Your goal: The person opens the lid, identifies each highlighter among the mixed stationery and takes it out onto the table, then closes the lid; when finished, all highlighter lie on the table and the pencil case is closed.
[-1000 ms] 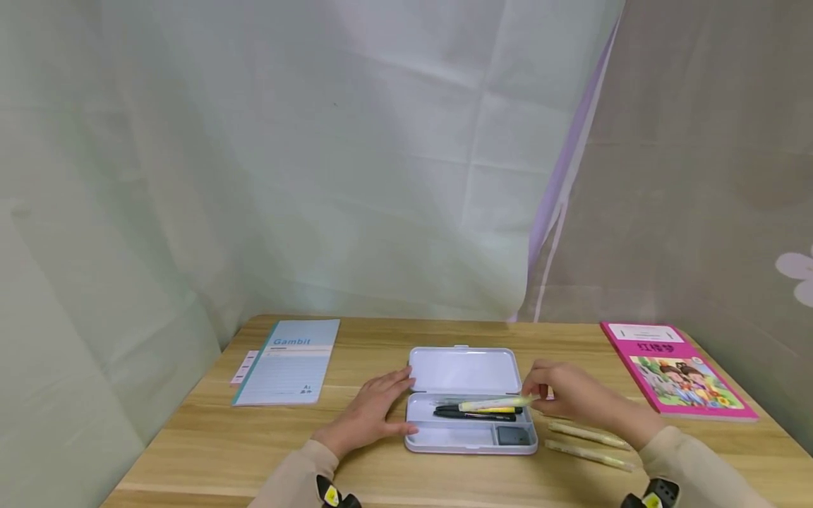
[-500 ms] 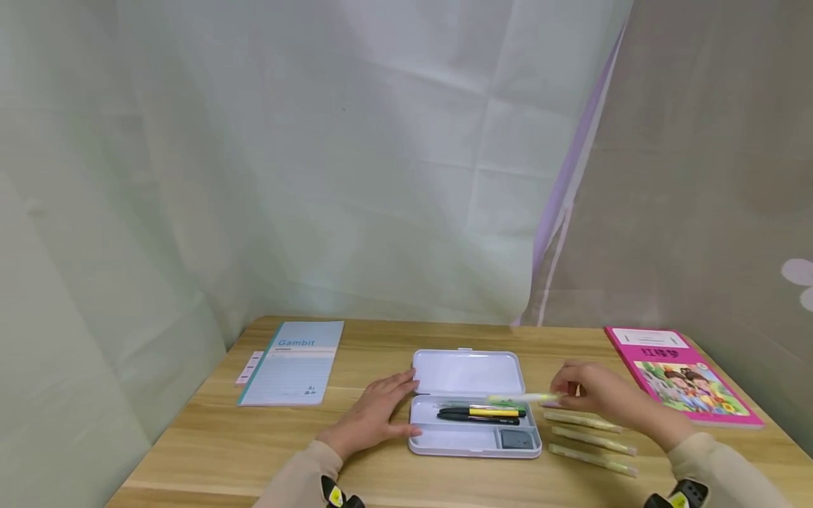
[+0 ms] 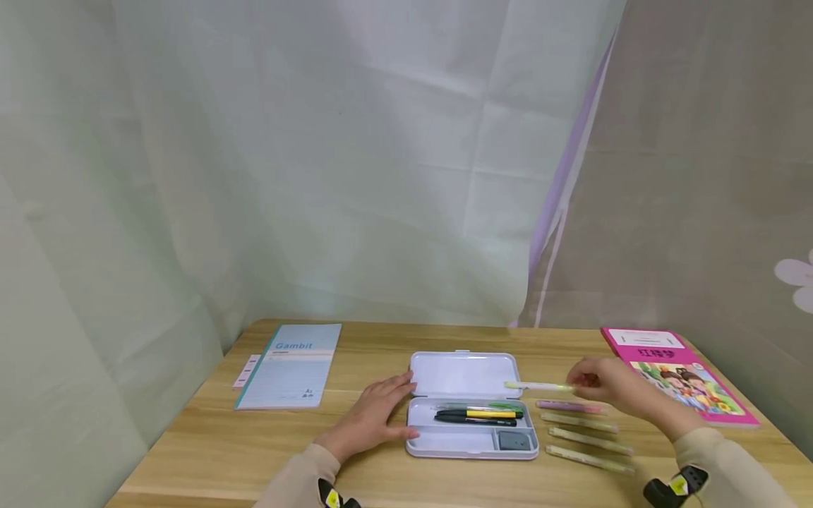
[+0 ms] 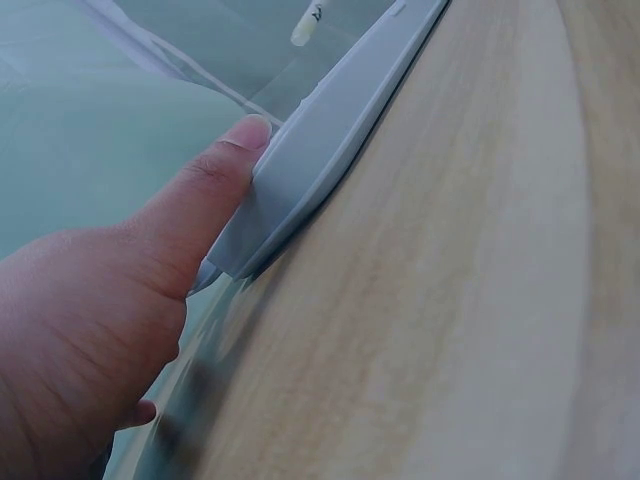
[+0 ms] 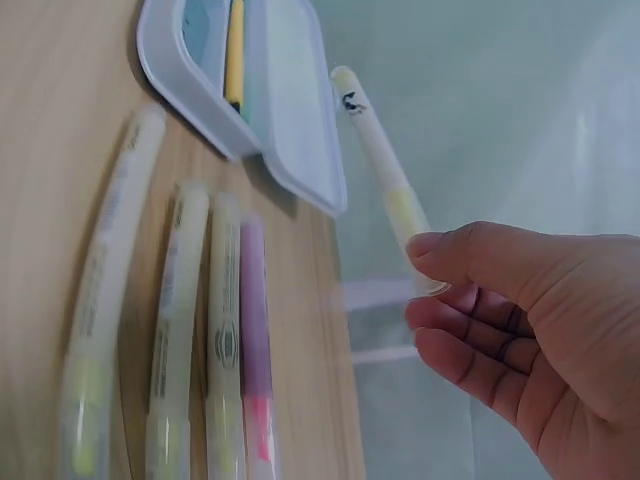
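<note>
A white pencil case [image 3: 449, 436] lies with its lid [image 3: 465, 374] raised back. Inside are a black pen [image 3: 470, 420], a yellow-and-black pen [image 3: 492, 414], a green-ended pen [image 3: 504, 406] and a dark grey block [image 3: 513, 441]. My left hand [image 3: 371, 416] rests at the case's left side, fingers extended; its thumb [image 4: 215, 175] presses the wall in the left wrist view. With thumb and fingers, my right hand [image 3: 603, 384] pinches one end of a white-and-yellow highlighter [image 5: 375, 145], held above the table beyond the row of highlighters.
Right of the case, several pale yellow highlighters [image 3: 591, 441] and one purple-pink highlighter [image 3: 568, 406] lie in a row. A pink picture book [image 3: 660, 353] lies at the right. At the left, a light blue notebook [image 3: 292, 370] covers part of a pink-and-white item [image 3: 246, 372].
My right hand has carried the highlighter from over the case to the right and farther back. The purple-pink highlighter is now plainly visible. My left hand stays at the case.
</note>
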